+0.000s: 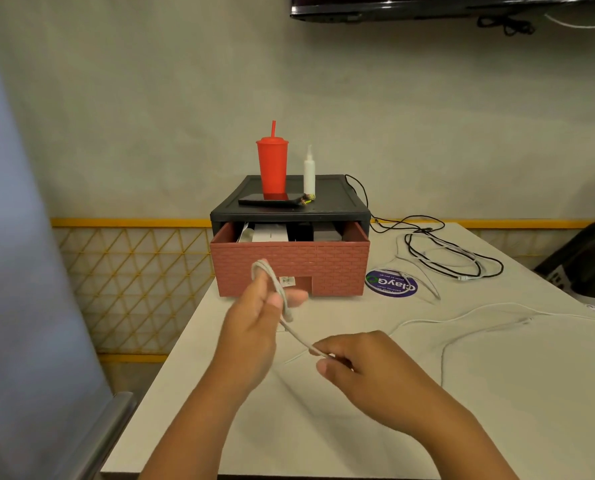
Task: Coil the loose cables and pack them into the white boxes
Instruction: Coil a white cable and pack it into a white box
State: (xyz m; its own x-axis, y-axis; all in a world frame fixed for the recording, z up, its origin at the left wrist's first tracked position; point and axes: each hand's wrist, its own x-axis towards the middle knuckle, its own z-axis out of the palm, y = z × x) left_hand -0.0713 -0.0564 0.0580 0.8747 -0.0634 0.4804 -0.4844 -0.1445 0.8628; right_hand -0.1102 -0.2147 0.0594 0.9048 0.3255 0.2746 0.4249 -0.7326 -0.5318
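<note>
Red tumbler (272, 164); brick-pattern reddish drawer (289, 268); black cables (441, 251).

Bare left hand (251, 330) and right hand (369, 372), uncovered forearms (438, 431), short nails.

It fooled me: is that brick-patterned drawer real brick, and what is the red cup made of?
The drawer looks like moulded plastic, matt reddish-brown: the brick lines are shallow and regular, and its walls are thin. The red cup, with lid and straw, seems plastic too, matt and faintly textured, though I cannot be sure.
</note>
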